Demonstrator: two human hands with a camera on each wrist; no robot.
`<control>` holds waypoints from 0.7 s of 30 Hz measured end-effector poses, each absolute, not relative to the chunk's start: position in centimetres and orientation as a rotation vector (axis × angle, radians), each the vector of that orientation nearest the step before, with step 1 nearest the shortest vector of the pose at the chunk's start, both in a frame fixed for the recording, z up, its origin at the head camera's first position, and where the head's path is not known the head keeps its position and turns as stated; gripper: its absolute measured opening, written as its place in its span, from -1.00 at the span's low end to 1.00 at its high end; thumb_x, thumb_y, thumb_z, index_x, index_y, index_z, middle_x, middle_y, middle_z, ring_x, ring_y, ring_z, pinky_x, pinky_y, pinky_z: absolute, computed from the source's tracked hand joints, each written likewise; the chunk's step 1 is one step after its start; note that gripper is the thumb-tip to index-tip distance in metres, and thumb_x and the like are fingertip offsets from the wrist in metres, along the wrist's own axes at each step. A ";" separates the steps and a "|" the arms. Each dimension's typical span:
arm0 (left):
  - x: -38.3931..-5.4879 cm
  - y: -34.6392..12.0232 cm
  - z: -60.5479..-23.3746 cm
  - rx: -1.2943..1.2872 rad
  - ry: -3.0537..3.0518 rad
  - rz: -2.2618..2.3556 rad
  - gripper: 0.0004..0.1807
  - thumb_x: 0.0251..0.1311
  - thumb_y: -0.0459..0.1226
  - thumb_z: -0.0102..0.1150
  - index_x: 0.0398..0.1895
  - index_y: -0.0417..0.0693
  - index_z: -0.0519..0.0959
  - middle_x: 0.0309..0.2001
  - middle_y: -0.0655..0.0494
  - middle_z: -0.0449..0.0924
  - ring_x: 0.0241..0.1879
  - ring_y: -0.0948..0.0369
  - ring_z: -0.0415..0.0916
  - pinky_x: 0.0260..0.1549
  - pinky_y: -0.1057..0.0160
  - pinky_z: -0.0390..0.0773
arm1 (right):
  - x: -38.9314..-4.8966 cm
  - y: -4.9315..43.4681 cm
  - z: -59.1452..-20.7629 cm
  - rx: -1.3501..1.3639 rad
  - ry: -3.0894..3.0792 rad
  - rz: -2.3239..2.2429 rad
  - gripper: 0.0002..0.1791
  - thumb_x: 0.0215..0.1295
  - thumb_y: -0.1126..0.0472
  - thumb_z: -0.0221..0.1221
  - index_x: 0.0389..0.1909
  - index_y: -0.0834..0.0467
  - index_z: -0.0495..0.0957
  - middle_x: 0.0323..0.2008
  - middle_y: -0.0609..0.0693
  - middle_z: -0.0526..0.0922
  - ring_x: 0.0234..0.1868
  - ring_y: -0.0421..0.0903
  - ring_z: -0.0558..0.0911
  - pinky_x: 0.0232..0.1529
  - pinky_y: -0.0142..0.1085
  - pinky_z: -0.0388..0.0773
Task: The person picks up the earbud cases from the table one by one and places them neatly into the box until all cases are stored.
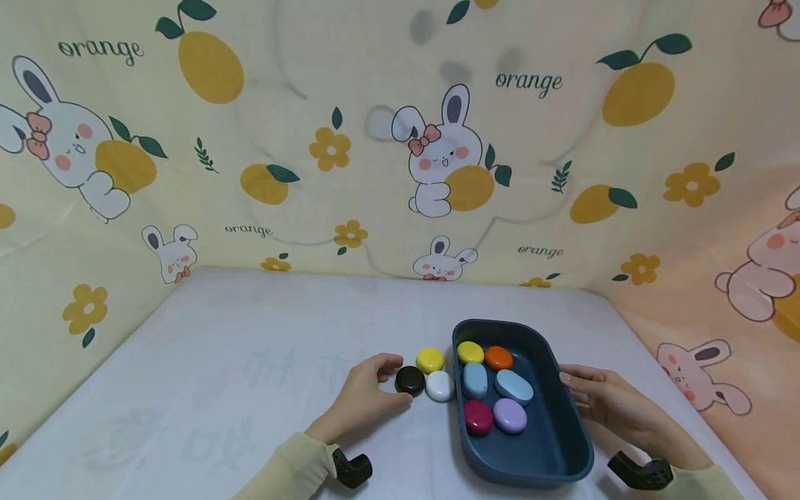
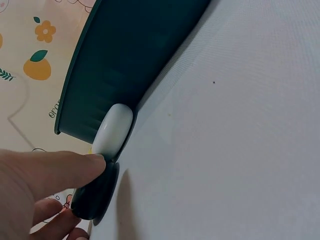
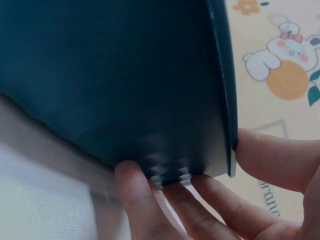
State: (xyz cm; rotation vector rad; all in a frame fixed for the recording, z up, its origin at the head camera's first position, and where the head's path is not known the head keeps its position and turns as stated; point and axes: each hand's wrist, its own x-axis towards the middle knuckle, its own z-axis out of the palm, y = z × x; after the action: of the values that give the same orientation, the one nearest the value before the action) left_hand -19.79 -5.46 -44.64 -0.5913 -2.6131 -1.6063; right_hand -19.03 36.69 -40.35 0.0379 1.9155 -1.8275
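A glossy black disc-shaped piece lies between the thumb and fingers of my left hand, which pinches it by its edges. Right beside it are a white piece and a yellow one, both left of a dark blue tray. In the left wrist view the white piece leans close to the tray's outer wall. My right hand grips the tray's right side, its thumb at the rim and its fingertips against the outer wall.
Inside the tray, toward its left side, lie yellow, orange, light blue, crimson and lilac pieces. White cloth covers the table. A printed curtain stands behind and at both sides.
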 end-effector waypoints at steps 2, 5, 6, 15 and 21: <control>-19.8 -5.4 -44.6 -0.590 -2.615 -1.605 -0.36 -0.03 -0.26 0.51 0.15 -0.26 0.51 0.08 -0.02 0.57 0.06 0.05 0.50 0.08 0.05 0.49 | -19.1 36.7 -40.3 0.043 1.918 -1.826 -0.41 0.51 0.09 0.06 0.41 0.33 0.23 0.12 0.02 0.60 0.08 0.00 0.60 0.14 0.05 0.48; -19.8 -5.4 -44.6 -0.576 -2.627 -1.606 -0.37 -0.04 -0.26 0.51 0.14 -0.24 0.52 0.07 -0.01 0.57 0.06 0.05 0.49 0.09 0.04 0.48 | -19.1 36.7 -40.3 0.045 1.921 -1.824 -0.42 0.51 0.10 0.06 0.40 0.32 0.25 0.12 0.01 0.60 0.08 0.00 0.60 0.14 0.05 0.48; -19.8 -5.3 -44.6 -0.571 -2.631 -1.605 -0.37 -0.04 -0.26 0.51 0.14 -0.24 0.52 0.07 -0.01 0.57 0.06 0.04 0.49 0.10 0.04 0.47 | -19.1 36.7 -40.3 0.044 1.920 -1.825 -0.42 0.51 0.10 0.06 0.40 0.32 0.25 0.12 0.01 0.60 0.08 0.00 0.60 0.14 0.05 0.47; -19.7 -4.8 -44.6 -0.551 -2.641 -1.608 -0.34 -0.07 -0.25 0.50 0.15 -0.24 0.51 0.10 -0.05 0.56 0.11 -0.01 0.48 0.15 0.00 0.44 | -18.9 36.8 -40.0 0.061 1.927 -1.827 -0.39 0.50 0.09 0.07 0.41 0.34 0.21 0.13 0.04 0.59 0.09 0.01 0.60 0.14 0.05 0.47; -19.6 -5.0 -44.7 -0.542 -2.637 -1.621 -0.35 -0.06 -0.25 0.50 0.14 -0.24 0.51 0.09 -0.03 0.57 0.10 0.00 0.48 0.14 -0.02 0.43 | -18.8 36.4 -40.1 0.048 1.972 -1.795 -0.33 0.50 0.07 0.08 0.43 0.38 0.15 0.17 0.07 0.55 0.10 0.01 0.58 0.16 0.08 0.45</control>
State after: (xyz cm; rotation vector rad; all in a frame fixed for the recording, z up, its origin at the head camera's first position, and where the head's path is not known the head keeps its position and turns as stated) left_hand -19.61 -5.00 -44.75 -0.5418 -2.6368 -1.6213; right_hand -18.83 36.43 -40.13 0.0476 1.9716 -1.7954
